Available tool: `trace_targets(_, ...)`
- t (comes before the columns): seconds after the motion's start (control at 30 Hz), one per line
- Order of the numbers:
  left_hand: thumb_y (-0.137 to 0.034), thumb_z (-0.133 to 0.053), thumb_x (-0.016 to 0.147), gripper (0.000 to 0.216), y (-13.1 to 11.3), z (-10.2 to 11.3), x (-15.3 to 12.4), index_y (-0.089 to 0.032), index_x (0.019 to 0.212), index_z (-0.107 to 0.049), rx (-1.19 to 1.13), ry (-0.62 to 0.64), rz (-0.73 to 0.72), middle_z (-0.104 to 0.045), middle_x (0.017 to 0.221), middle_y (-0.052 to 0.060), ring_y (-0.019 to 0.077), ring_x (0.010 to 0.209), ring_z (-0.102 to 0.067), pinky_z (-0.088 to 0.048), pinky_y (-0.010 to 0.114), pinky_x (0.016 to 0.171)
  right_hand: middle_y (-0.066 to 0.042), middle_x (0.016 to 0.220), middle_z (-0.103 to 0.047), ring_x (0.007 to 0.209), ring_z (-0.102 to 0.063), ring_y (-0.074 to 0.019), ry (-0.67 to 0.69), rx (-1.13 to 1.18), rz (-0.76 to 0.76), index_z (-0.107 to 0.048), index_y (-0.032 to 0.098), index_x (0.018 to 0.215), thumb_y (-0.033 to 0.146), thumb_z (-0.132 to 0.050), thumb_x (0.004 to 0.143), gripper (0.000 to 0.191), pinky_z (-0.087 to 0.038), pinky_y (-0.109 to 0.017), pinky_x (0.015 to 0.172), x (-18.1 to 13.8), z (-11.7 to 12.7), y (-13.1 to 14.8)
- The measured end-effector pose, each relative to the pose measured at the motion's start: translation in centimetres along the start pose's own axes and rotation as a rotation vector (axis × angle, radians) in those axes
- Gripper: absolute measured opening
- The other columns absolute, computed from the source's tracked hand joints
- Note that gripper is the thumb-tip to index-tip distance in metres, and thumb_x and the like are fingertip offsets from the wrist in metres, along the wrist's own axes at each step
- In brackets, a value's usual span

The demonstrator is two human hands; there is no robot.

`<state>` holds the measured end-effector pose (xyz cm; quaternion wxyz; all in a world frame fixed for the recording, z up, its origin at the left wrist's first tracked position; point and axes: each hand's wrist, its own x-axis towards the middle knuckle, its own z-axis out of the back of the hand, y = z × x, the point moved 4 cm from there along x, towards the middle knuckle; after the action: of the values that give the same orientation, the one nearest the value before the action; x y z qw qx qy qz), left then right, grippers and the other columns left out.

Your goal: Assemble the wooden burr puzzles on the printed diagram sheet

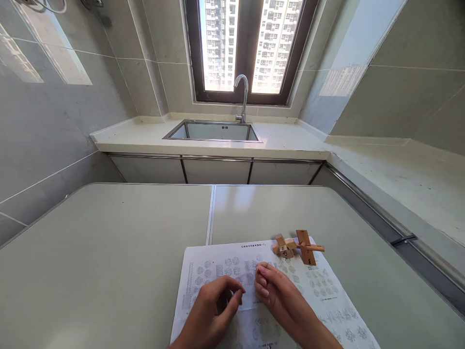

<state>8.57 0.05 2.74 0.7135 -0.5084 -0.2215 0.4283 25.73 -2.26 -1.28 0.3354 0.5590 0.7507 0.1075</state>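
My left hand (219,306) hovers over or rests on a printed paper sheet (250,310); I cannot tell which. Its fingers curl in, the thumb tip close to the index fingertip, and nothing shows between them. To its right, my right hand (278,295) has its fingers bent together with the thumb against them, and no object shows there. The hands do not touch. Beyond the right hand, at the sheet's far right corner, lie a wooden puzzle cluster of interlocked pieces (285,247) and crossed wooden pieces (306,247), close together. Dark letters mark them.
The sheet lies on a pale table (109,261) with a seam down its middle. Behind the table a white counter (138,138) holds a sink (214,140) with a chrome faucet (245,97), below a window (248,48). Another counter (407,179) runs along the right.
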Motion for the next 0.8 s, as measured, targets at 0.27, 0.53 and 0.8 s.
trace_targets(0.27,-0.041,-0.054,0.102,0.029,-0.29,0.05,-0.07,-0.020,0.091,-0.069,0.006,-0.005,0.001,-0.068,0.078,0.002,0.0146,0.066,-0.054,-0.040,0.024,0.061,0.003,0.071,-0.052,0.061,-0.044,-0.0102,0.017,0.005,-0.002,-0.066,0.017,0.080,0.033,-0.092,0.081,0.031,-0.037,-0.022,0.059,-0.05,0.17,-0.07)
trace_targets(0.53,-0.043,-0.054,0.101,0.030,-0.26,0.08,-0.03,-0.019,0.093,-0.071,0.013,-0.006,0.003,-0.067,0.077,0.003,0.0156,0.067,-0.055,-0.042,0.024,0.063,0.003,0.071,-0.052,0.062,-0.044,-0.0101,-0.006,0.005,-0.004,-0.065,0.017,0.079,0.034,-0.094,0.078,0.033,-0.037,-0.022,0.059,-0.11,0.01,0.01)
trace_targets(0.8,-0.042,-0.054,0.102,0.029,-0.26,-0.03,-0.05,-0.020,0.094,-0.070,0.020,-0.001,-0.010,-0.068,0.077,0.003,0.0156,0.067,-0.055,-0.041,0.025,0.062,0.002,0.070,-0.051,0.061,-0.043,-0.0107,-0.023,-0.002,-0.008,-0.066,0.017,0.078,0.035,-0.096,0.075,0.035,-0.036,-0.023,0.058,-0.27,-0.32,0.20)
